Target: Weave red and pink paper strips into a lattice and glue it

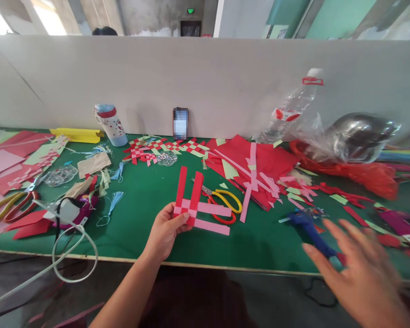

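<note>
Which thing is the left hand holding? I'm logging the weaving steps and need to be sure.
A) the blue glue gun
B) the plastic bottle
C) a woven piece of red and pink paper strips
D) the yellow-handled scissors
C: the left hand pinches the woven red and pink strips at their crossed corner, while the scissors lie on the green table behind them.

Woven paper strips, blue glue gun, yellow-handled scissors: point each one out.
woven paper strips [198, 207], head view, on a pink strip right of the weave.
blue glue gun [309, 230], head view, on its blue body.
yellow-handled scissors [229, 200], head view, on the yellow handle loop.
</note>
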### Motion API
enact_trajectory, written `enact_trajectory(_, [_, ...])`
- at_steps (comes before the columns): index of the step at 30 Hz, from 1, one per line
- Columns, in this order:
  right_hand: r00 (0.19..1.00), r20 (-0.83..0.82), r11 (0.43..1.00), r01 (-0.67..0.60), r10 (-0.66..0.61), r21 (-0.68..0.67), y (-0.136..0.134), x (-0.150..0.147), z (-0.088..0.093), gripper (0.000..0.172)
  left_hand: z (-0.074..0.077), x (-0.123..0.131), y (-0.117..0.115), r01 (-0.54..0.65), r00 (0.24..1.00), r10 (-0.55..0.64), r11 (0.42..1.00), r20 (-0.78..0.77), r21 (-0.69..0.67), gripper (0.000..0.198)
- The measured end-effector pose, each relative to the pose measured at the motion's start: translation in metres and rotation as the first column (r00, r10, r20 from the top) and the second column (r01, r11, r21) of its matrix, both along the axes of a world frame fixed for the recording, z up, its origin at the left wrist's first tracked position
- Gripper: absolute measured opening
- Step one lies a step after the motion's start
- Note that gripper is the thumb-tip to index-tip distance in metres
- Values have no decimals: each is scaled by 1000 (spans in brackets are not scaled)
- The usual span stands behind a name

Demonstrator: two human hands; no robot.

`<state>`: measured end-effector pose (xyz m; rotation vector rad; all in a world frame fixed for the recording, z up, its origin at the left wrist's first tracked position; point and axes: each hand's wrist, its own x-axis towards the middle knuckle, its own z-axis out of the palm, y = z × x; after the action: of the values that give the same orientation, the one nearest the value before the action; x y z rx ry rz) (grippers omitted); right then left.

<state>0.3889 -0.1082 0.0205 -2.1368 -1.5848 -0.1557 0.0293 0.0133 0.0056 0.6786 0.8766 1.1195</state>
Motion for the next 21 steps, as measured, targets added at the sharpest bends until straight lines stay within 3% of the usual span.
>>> enact_trajectory(3, [936,-266,968,-195,231,155,30,-58,10,61,4,6,1,91,995,-91,996,-37,9,35])
enact_trajectory(5, [792,-526,949,-285,311,132,46,-85,15,60,8,11,2,176,983,-174,984,-56,36,35])
enact_trajectory(9, [446,-858,916,-395,255,67,63,-109,25,61,20,20,7,320,947,-316,944,-61,74,34])
enact_trajectory(12, [194,-941,845,-515,277,142,67,-118,26,56,29,27,13,405,914,-399,909,-74,100,34])
enact_trajectory(14, [76,-962,827,-532,261,182,68,-123,22,53,36,33,18,460,887,-449,880,-107,118,35])
enact_trajectory(18, [-3,-982,889,-424,190,174,74,-128,13,42,44,45,33,520,851,-494,841,-179,152,37])
enact_trajectory(21, [-33,-987,927,-340,157,159,84,-129,13,35,45,52,45,507,858,-481,850,-182,142,37])
